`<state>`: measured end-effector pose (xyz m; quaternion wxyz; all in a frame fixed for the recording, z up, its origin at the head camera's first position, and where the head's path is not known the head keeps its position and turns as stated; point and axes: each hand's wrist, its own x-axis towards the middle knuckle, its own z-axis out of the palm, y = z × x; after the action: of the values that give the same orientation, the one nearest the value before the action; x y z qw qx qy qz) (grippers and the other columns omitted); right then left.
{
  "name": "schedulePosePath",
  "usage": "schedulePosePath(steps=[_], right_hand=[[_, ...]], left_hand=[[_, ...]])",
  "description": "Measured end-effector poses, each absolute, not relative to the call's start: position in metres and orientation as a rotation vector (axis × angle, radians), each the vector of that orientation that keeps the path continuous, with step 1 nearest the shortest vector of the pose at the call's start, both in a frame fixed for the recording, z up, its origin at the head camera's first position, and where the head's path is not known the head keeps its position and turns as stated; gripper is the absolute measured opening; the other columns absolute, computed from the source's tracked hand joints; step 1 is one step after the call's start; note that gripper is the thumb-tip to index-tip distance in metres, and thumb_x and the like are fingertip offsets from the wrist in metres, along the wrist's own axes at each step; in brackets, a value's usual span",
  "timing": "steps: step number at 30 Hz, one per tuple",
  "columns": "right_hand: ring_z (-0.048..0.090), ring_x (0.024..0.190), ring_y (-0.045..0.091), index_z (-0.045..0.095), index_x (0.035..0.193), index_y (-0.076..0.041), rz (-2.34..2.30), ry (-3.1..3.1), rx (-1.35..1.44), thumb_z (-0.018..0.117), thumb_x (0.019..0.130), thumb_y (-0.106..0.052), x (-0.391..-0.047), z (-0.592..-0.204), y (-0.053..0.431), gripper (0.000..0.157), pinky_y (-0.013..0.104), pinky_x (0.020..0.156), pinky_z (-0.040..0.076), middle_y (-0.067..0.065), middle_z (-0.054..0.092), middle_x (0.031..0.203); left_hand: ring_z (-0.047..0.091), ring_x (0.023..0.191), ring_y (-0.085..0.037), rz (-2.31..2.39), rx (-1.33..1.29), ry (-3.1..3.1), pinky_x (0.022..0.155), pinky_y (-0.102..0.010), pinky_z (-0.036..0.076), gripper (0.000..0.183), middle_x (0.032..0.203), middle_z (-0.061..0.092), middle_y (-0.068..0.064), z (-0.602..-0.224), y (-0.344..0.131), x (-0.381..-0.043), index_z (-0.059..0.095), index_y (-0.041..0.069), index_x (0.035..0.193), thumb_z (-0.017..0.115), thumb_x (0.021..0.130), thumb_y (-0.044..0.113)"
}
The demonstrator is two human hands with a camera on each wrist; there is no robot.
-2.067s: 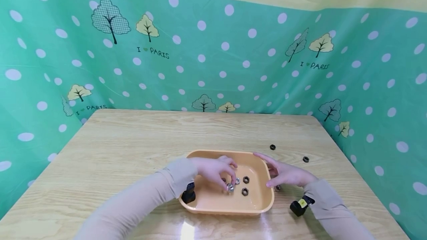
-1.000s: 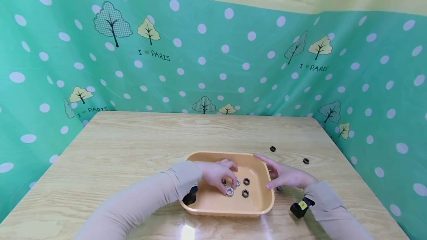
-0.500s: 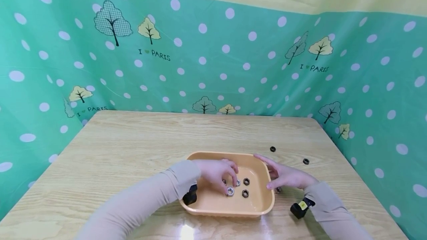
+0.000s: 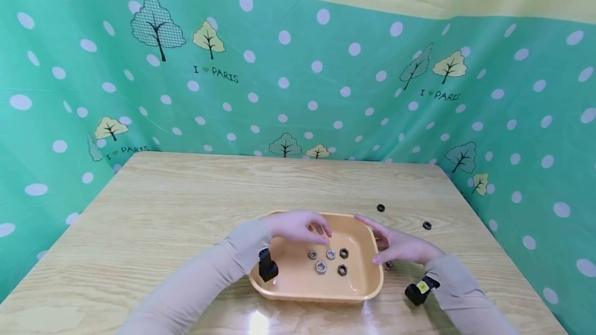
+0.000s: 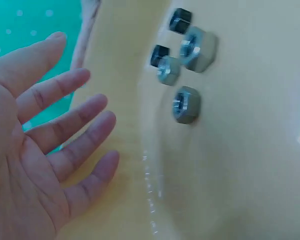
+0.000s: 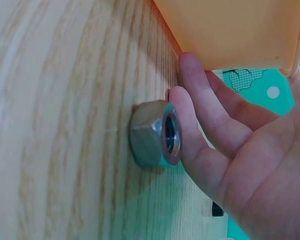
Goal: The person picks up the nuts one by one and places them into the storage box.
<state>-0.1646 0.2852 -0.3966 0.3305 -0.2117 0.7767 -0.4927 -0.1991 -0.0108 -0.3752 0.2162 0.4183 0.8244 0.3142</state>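
My left hand [image 4: 298, 225] hovers over the left back part of a peach plastic basin [image 4: 307, 296], holding nothing. In the left wrist view its fingers [image 5: 72, 122] spread loosely beside the nuts. On the basin floor lie a large silver hex nut [image 4: 321, 267], two smaller silver nuts [image 4: 330, 254] and two dark nuts [image 4: 343, 253]. My right hand [image 4: 405, 246] rests against the basin's right side, thumb at the rim and fingers along the outer wall. Next to those fingers, a metal hex nut [image 6: 154, 134] stands on the table.
Two dark nuts [image 4: 381, 208] lie on the wooden table [image 4: 195, 185], behind and right of the basin. A green dotted curtain [image 4: 261, 66] hangs behind the table and along its sides. Each wrist carries a black camera [image 4: 268, 267].
My left hand has let go of the large silver nut, which now lies flat in the basin, and has lifted up and back. My right hand has stayed at the basin's side.
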Motion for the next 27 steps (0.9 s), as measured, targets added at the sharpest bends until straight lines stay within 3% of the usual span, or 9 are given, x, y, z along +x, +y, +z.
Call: schedulePosePath(steps=[4,12,27], right_hand=[[0.043,0.125,0.047,0.0,0.153,-0.017,-1.281,2.032,-0.557,0.073,0.082,-0.018,-0.166,-0.398,0.285,0.102,0.047,0.098,0.047,0.035,0.021,0.147],[0.038,0.127,0.05,0.001,0.153,-0.018,-1.304,2.029,-0.551,0.074,0.08,-0.016,-0.17,-0.396,0.283,0.103,0.05,0.098,0.046,0.034,0.014,0.15],[0.042,0.125,0.047,0.001,0.153,-0.018,-1.31,2.025,-0.542,0.074,0.08,-0.016,-0.169,-0.401,0.285,0.104,0.046,0.097,0.048,0.035,0.018,0.148]], left_hand=[[0.06,0.096,-0.007,0.951,1.166,2.267,0.091,-0.019,0.048,0.027,0.105,0.066,-0.001,-0.368,-0.019,-0.201,0.065,0.006,0.112,0.061,0.092,0.022],[0.058,0.109,-0.02,1.074,1.16,2.356,0.1,-0.034,0.046,0.03,0.116,0.064,-0.007,-0.344,-0.047,-0.206,0.062,0.005,0.118,0.058,0.093,0.021],[0.035,0.134,-0.038,1.084,0.931,2.531,0.109,-0.055,0.034,0.065,0.146,0.038,-0.014,-0.361,-0.112,-0.191,0.038,0.01,0.142,0.066,0.088,0.032]])
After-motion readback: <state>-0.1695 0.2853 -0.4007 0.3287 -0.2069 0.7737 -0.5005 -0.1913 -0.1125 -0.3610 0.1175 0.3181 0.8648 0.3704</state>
